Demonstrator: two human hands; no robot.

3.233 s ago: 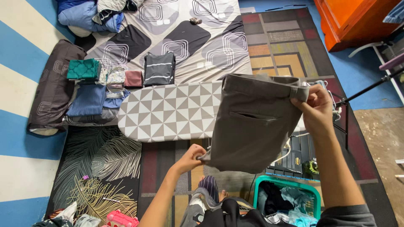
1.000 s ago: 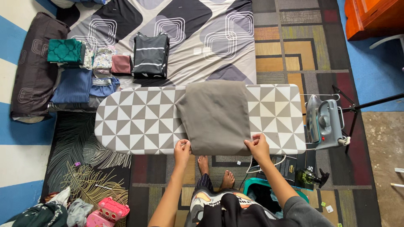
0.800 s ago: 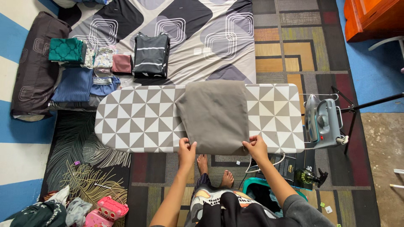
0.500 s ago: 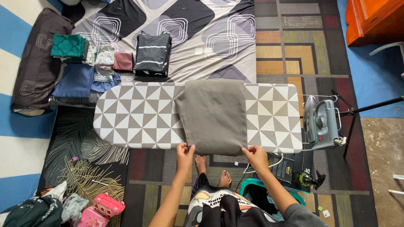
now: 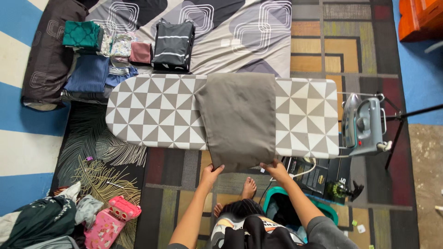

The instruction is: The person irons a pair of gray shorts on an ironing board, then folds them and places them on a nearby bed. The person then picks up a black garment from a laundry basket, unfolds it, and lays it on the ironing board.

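1. On the ironing board (image 5: pixel 152 115), the grey garment (image 5: pixel 237 120) lies folded and flat across the middle, where 3.2 seconds ago it hung in the air from the right hand, well above the board.
2. Since half a second ago the garment has kept its place; its near edge hangs just over the board's near side, and both hands have stayed at that edge.
3. The left hand (image 5: pixel 211 174) has its fingers closed on the garment's near left corner.
4. The right hand (image 5: pixel 276 169) has its fingers pinched on the near right corner; the two hands are well apart, with the hem stretched between them.
5. The garment's far edge reaches the board's far side, beside the patterned bedsheet (image 5: pixel 230 41).
6. To the left of the garment the triangle-patterned board cover lies bare up to the rounded tip; to the right a narrower bare strip runs to the square end.
7. Just beyond that square end the iron (image 5: pixel 362 123) stands on its rest, apart from the garment.
8. Folded clothes (image 5: pixel 120 50) lie in a row on the bed past the board's far left side, the striped dark one (image 5: pixel 174 44) nearest the garment.
9. Below the right hand a teal basket (image 5: pixel 295 210) sits on the rug, near the person's bare foot (image 5: pixel 249 188).
10. A heap of loose clothes (image 5: pixel 50 221) and a pink toy (image 5: pixel 110 221) lie at the near left, well apart from the hands.
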